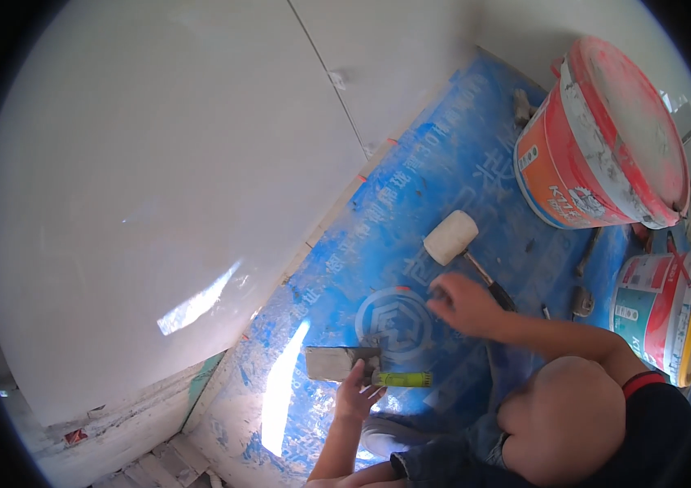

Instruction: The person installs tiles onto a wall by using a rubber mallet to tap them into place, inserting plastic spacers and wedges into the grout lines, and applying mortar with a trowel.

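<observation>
Left grip (351, 397)'s nearer — trowel (328, 363) runs crosswise just past it, handle rightward — fingers loosely curled, can't tell if holding.

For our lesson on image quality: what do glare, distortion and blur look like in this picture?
In the head view, bright glare lies on the blue floor sheet and pale wall panel; in the head view, the fisheye rim is black and the large red bucket appears tilted; in the head view, the right hand looks slightly soft.

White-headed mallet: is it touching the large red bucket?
Apart: the head view shows blue floor covering between the white-headed mallet and the large red bucket.
</observation>
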Available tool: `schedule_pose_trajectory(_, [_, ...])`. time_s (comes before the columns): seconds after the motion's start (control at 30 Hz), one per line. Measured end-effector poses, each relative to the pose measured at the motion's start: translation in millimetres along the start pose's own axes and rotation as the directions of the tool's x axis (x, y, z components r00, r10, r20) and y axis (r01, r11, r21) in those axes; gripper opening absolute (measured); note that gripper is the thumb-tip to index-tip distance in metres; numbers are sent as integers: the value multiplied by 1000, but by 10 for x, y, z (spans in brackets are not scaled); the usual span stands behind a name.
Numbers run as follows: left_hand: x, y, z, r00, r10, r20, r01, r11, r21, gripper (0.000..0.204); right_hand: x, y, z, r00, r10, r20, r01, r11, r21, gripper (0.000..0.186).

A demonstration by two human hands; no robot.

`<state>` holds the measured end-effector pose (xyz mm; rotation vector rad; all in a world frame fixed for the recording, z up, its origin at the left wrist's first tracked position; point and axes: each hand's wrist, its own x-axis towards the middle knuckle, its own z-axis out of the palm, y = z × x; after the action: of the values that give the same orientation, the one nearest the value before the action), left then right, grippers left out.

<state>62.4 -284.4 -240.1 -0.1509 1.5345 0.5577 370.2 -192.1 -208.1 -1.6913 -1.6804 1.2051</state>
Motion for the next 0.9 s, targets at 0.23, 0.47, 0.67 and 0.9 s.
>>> schedule_pose_trajectory(0.23, [-607,380,5,954,297,28,-285,880,380,28,-289,36,1115,730,-34,683,50,999,-3,59])
schedule_pose_trajectory(0.47, [-1326,1373,76,816,556,157,-465,472,749,12,-312,-354,701,669,51,742,-350,902,254,54])
schedule_pose_trajectory(0.67, [-1235,1291,852,732,511,451,-519,-9,854,23,-65,-238,518,892,72,446,-322,793,517,41])
schedule_pose_trajectory(0.9, [-219,1051,1176,550,826,121,-435,160,886,38,448,-341,499,900,215,379,-403,742,537,33])
